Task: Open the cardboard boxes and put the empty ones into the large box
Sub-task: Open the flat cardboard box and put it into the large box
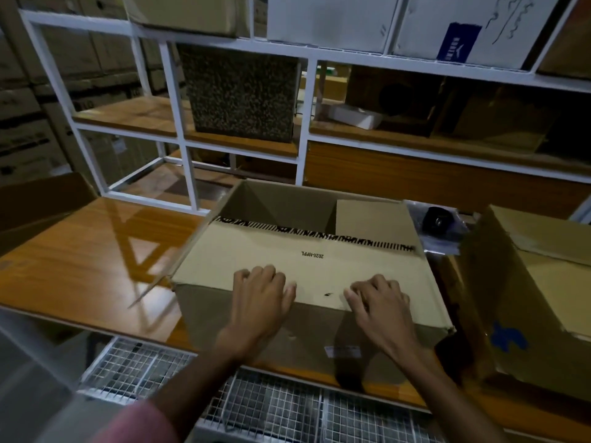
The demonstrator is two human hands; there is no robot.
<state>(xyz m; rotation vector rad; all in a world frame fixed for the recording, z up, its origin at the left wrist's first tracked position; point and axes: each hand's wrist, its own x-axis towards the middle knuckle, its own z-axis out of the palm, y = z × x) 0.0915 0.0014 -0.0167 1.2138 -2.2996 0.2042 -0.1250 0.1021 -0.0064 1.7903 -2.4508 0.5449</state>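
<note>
Cardboard box [307, 257] set on the wooden surface [96, 260], near its front edge, within easy reach. Near flap folded down over the opening, far half open and seemingly empty. Left hand [260, 295] and right hand [380, 302] laid side by side on that flap, fingers loosely bent, pressing, gripping nothing; probably steadying it. Second box [537, 292] just right of the cardboard box.

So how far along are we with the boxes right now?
Done: the centre box is partly open; its far flap is up and the inside shows bare cardboard. In hand: the left hand and right hand rest on its near flap. Left: the box at right looks closed; no transfer seen yet.
</note>
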